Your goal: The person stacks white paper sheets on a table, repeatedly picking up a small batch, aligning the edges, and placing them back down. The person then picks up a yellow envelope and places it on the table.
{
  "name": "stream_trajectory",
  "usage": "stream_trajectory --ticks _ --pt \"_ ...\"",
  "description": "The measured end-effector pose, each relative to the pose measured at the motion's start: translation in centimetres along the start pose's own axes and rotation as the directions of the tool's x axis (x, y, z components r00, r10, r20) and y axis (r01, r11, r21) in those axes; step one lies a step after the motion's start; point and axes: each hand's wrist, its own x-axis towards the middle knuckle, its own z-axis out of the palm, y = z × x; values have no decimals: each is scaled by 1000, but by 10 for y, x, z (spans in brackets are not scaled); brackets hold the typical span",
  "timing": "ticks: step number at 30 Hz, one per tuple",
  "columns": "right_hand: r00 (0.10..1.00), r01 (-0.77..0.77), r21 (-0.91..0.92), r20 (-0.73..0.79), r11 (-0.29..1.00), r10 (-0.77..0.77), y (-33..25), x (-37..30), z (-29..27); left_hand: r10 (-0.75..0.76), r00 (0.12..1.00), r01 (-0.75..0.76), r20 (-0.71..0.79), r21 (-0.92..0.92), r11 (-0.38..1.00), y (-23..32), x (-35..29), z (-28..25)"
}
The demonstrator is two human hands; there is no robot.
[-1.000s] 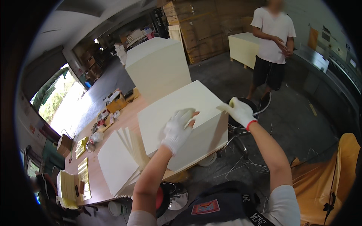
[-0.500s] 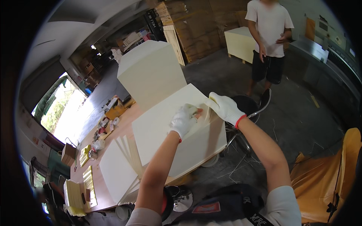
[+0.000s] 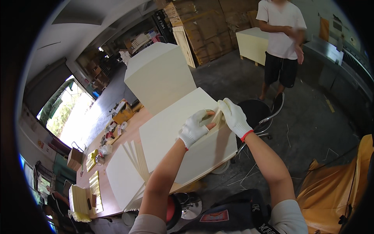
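A stack of large white paper sheets [image 3: 171, 123] lies on the table before me, its near right edges bent up into a fan of layers [image 3: 219, 119]. Both my hands wear white knitted gloves with red cuffs. My right hand [image 3: 233, 117] is closed, fingers together, around the raised sheet edges; its thumb side is partly hidden. Just left of the fan, my left hand [image 3: 195, 128] rests over the top sheet. Its bare thumb and forefinger tips stick out of the glove and stand apart, pointing at the curled edges.
Another fanned pile of sheets [image 3: 124, 175] lies left on the wooden table [image 3: 111, 156]. Tape rolls and a small carton [image 3: 124, 113] sit along its far side. A tall white stack [image 3: 161, 74] rises behind. Right are a black chair [image 3: 253, 113], orange cover [image 3: 331, 195] and a standing person [image 3: 281, 39].
My left thumb and forefinger have spread apart beside the fanned edges. My right hand has tipped more upright over them. The other person's arms have come up and together.
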Motion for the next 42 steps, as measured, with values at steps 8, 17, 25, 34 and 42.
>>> stream_trajectory --ticks 8,17,25,34,42 --pt "1000 1 -18 -11 1000 -1 3 -1 -1 -7 1000 8 15 -6 1000 4 1 -2" --pt "1000 3 -63 16 998 -2 0 -1 -1 16 1000 -12 -26 146 989 5 -2 0" --pt "1000 19 -82 7 996 -18 6 0 1 -21 999 25 -37 123 992 14 -5 0" --pt "1000 -11 -68 28 998 13 -4 -3 -2 154 977 -128 -146 176 976 5 -5 5" --pt "999 26 -84 -19 996 -28 9 -1 2 -123 992 117 8 249 961 34 -5 1"
